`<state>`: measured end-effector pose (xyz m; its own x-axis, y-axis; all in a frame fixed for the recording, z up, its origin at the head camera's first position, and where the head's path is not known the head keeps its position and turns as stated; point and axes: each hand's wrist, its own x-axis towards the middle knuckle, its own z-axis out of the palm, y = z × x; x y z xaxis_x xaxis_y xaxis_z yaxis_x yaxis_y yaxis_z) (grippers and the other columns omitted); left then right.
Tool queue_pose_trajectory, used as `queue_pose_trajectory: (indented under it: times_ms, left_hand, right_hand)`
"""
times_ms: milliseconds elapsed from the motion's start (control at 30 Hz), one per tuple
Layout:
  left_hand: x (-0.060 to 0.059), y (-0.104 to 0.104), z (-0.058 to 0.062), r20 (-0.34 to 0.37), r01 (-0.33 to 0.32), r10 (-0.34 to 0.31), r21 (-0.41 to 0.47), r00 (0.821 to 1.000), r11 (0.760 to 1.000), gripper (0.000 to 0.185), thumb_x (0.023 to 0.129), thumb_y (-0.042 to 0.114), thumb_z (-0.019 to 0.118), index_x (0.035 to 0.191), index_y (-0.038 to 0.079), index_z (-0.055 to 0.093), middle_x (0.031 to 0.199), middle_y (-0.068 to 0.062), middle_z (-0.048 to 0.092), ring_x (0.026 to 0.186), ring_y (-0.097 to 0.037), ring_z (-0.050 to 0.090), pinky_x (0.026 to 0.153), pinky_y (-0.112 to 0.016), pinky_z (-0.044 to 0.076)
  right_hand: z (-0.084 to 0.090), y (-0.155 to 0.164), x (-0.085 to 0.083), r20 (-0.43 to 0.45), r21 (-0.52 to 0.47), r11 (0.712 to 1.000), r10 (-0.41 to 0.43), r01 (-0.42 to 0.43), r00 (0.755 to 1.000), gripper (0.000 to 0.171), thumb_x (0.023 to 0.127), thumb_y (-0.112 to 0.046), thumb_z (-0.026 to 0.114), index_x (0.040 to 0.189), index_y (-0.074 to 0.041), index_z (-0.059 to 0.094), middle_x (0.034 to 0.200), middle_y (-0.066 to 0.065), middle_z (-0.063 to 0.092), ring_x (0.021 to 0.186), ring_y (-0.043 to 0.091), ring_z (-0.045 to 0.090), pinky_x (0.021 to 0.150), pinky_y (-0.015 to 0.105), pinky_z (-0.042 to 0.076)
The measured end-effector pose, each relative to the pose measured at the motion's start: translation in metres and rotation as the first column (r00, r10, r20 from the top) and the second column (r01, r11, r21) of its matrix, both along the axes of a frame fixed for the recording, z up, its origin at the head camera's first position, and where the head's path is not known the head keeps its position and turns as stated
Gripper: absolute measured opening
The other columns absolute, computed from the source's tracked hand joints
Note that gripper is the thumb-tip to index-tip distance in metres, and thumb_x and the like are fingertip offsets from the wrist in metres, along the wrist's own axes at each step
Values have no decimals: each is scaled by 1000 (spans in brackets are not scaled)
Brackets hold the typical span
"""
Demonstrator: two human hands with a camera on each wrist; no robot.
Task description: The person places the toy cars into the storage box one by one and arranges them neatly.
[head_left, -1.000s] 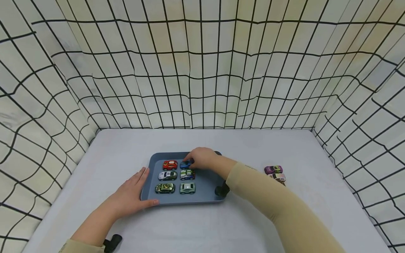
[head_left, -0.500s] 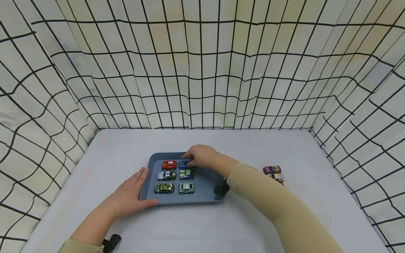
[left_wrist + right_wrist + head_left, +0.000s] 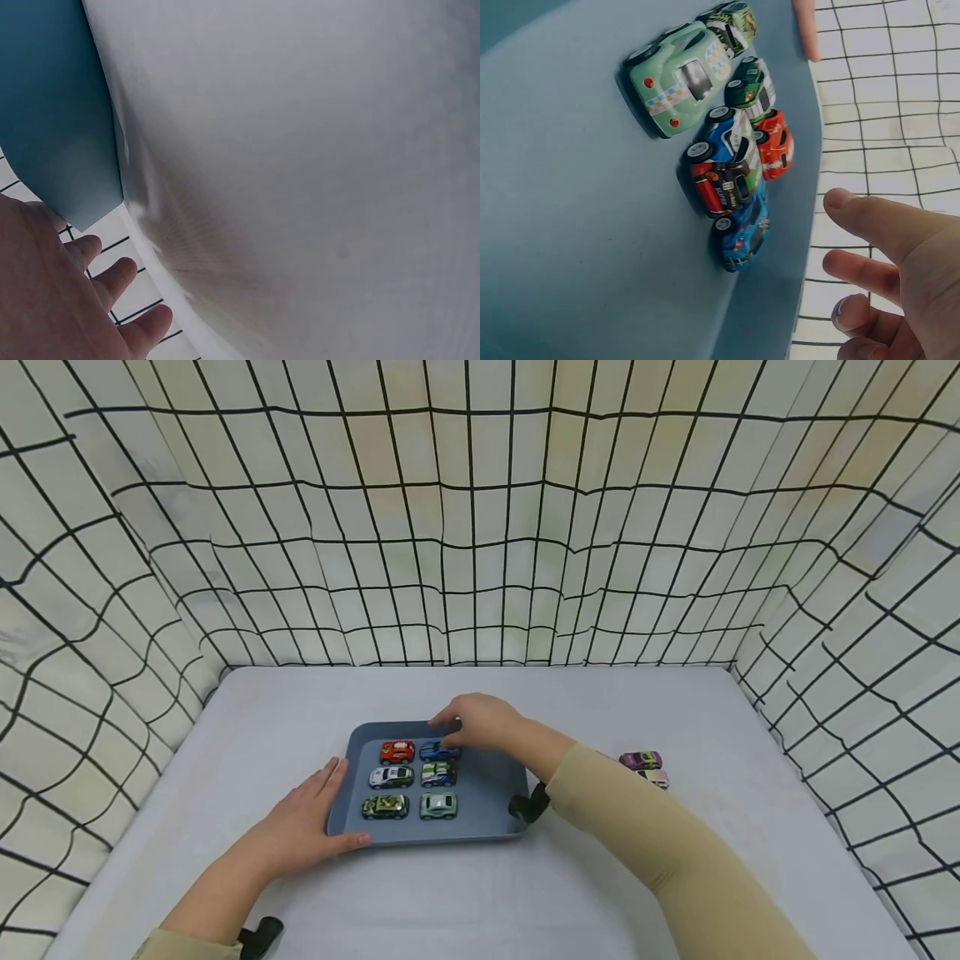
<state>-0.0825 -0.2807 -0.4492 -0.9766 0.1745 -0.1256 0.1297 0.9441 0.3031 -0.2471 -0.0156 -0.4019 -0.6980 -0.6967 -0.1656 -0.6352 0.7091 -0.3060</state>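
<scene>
"The left hand rests straight-fingered against the tray's left edge; the right hand, relaxed and grasping nothing, hangs by the blue car in the tray's far row."

"What could go wrong?"

"The low right thumb could knock that car into the red car; a hard left-hand push might slide the tray, jostling all six cars."

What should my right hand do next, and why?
Perhaps move the right hand toward the purple car outside the tray: that hand looks open and clear of the blue car, which sits in the tray with bare floor beside it.
</scene>
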Motion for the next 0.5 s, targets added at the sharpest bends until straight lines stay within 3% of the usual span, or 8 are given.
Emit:
queue_pose_trajectory:
  times_ms: [500]
  left_hand:
    - [-1, -2, 0, -3, 15, -15, -3, 1000, 1000, 125, 74, 78, 65, 156, -4, 18, 158, -30, 20, 141, -51, 26, 108, -66, 30]
  right_hand:
    - [11, 49, 10, 0, -58, 997, -49, 49, 999, 41, 91, -35, 73, 131, -28, 67, 127, -5, 65, 117, 14, 60, 99, 36, 49]
